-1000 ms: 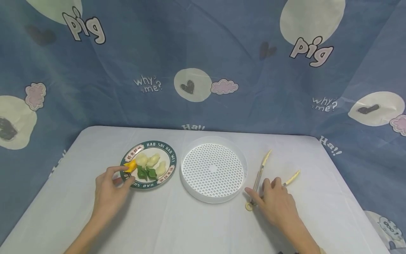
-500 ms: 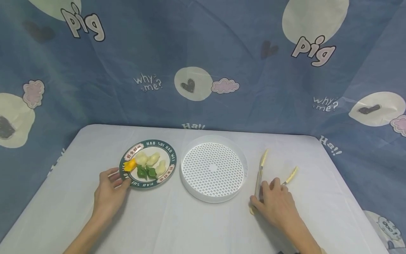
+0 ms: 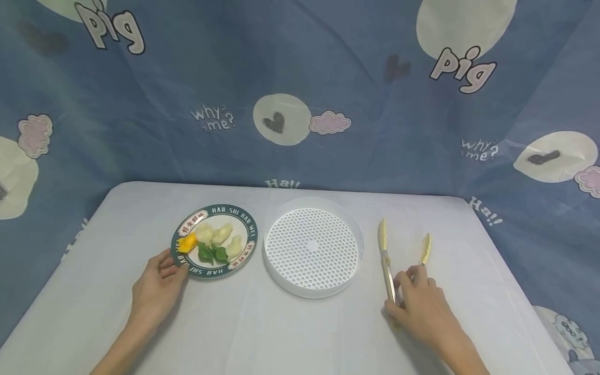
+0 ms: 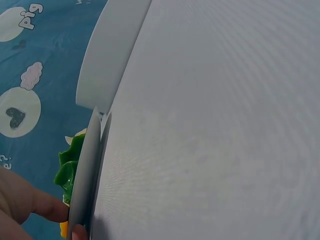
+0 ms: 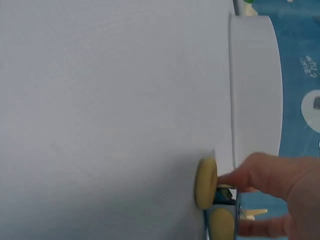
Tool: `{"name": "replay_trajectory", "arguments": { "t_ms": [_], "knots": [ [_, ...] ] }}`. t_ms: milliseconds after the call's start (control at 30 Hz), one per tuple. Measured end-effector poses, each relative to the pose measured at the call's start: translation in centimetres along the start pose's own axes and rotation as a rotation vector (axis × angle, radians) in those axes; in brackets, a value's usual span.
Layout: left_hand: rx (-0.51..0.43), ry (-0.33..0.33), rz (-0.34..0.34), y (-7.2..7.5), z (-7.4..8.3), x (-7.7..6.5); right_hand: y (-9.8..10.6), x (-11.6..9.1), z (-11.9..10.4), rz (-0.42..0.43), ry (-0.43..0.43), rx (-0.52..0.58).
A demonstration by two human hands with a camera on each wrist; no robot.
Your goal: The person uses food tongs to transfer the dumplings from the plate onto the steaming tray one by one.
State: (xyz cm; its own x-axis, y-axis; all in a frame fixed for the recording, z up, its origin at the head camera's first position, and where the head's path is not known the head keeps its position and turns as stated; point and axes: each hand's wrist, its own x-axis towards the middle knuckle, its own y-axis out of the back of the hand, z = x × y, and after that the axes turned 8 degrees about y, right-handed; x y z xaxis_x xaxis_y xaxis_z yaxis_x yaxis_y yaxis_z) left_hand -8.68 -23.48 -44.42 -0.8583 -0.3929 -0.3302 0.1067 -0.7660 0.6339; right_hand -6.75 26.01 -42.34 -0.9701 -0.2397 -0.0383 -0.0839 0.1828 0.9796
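My left hand [image 3: 157,291] holds the near-left rim of a round plate [image 3: 253,229] with a green lettered border. In the left wrist view a thumb and finger pinch the plate's edge [image 4: 87,175]. On the plate lie a yellow piece [image 3: 187,242], two leafy green pieces [image 3: 205,253] and three pale dumpling-like pieces [image 3: 222,234]. To the right, my right hand [image 3: 424,307] grips metal tongs [image 3: 389,281] with cream tips, its fingers between and around the spread arms. Their cream ring end [image 5: 205,183] shows beside the fingers in the right wrist view.
Between the hands stands a round white steamer tray [image 3: 311,294] with a perforated base, close to the plate's right side. A white cloth [image 3: 281,338] covers the table. Behind it hangs a blue printed curtain [image 3: 187,156].
My left fingers have drawn back from the yellow piece to the plate's rim. My right hand has shifted slightly right, turning the tongs so their tips point more straight away from me.
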Motion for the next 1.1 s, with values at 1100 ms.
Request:
{"name": "replay_trajectory", "arguments": {
  "t_ms": [1100],
  "knots": [
    [-0.002, -0.009, 0.029, -0.1, -0.4, 0.0, 1.0, 1.4, 2.0, 0.006, -0.174, -0.059]
  ]
}}
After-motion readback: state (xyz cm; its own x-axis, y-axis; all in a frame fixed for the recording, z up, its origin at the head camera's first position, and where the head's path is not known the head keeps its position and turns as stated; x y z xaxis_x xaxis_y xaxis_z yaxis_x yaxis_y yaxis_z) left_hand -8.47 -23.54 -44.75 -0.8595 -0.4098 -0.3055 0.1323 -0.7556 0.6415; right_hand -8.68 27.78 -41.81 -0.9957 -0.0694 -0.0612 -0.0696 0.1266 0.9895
